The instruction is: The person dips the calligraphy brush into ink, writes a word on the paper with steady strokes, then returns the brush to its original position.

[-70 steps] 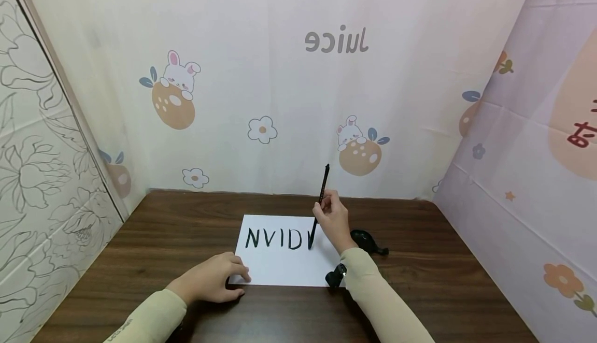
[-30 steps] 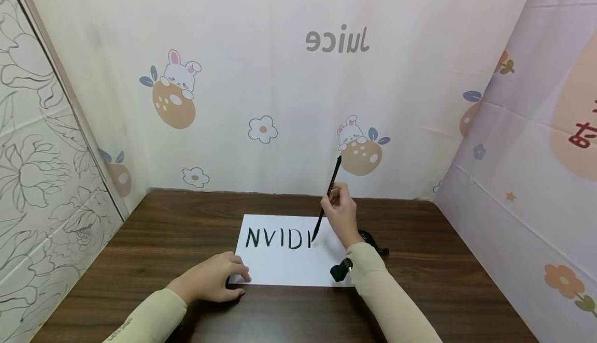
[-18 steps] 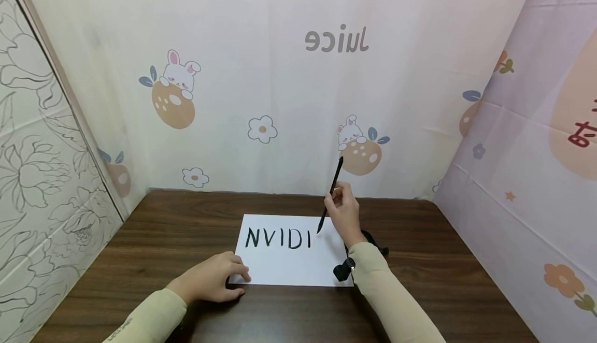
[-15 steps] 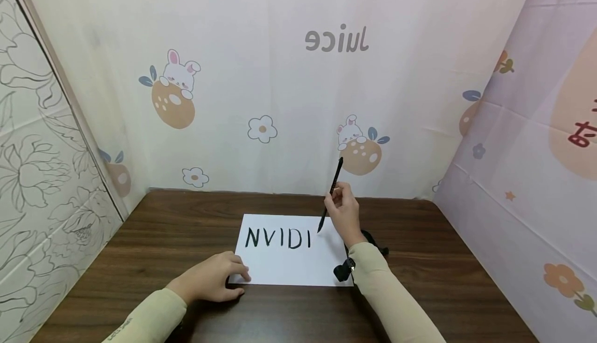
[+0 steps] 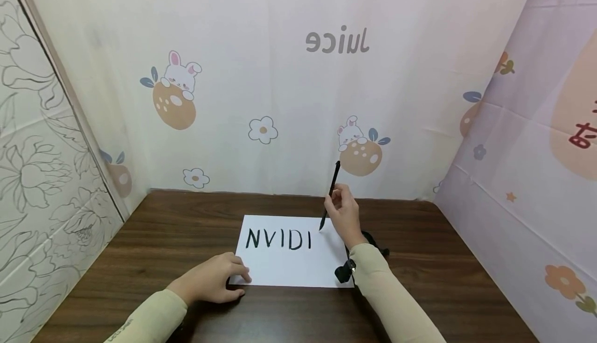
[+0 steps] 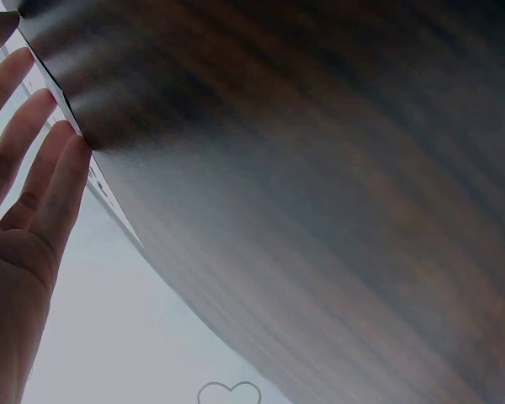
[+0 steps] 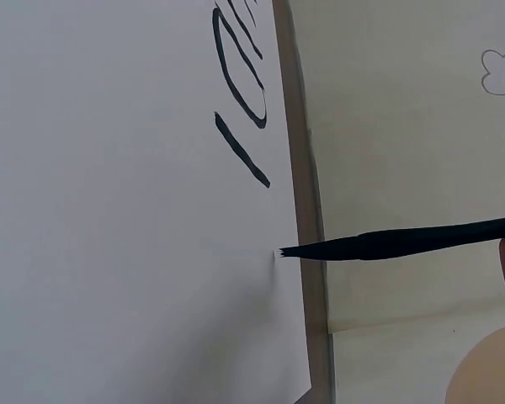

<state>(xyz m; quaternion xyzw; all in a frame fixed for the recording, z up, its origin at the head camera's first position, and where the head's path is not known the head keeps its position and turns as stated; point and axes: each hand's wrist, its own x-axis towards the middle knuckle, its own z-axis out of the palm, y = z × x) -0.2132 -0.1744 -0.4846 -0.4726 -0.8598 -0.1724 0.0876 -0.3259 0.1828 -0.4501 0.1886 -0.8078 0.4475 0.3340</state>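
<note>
My right hand (image 5: 343, 213) pinches a black calligraphy brush (image 5: 335, 178) with thumb and fingers, its handle leaning slightly right. In the right wrist view the brush's pointed tip (image 7: 299, 252) is at the paper's top strip, right of the last stroke; whether it touches I cannot tell. The white sheet of paper (image 5: 289, 268) bears the black letters NVIDI (image 5: 278, 239). My left hand (image 5: 214, 276) rests at the sheet's lower left corner, fingertips on the paper and thumb on the table. The left wrist view shows its fingers (image 6: 63, 185) spread and fairly straight.
The sheet lies on a dark brown wooden table (image 5: 420, 286). A glossy black object (image 5: 373, 242) stands right of the sheet, mostly hidden behind my right wrist. A printed curtain (image 5: 224, 73) hangs behind the table's far edge. A black wrist camera (image 5: 345, 271) sits over the sheet's lower right.
My right hand has carried the brush off the last upright stroke, up and to the right, uncovering the letter I. Over the last half second it barely shifts. The left hand stays put.
</note>
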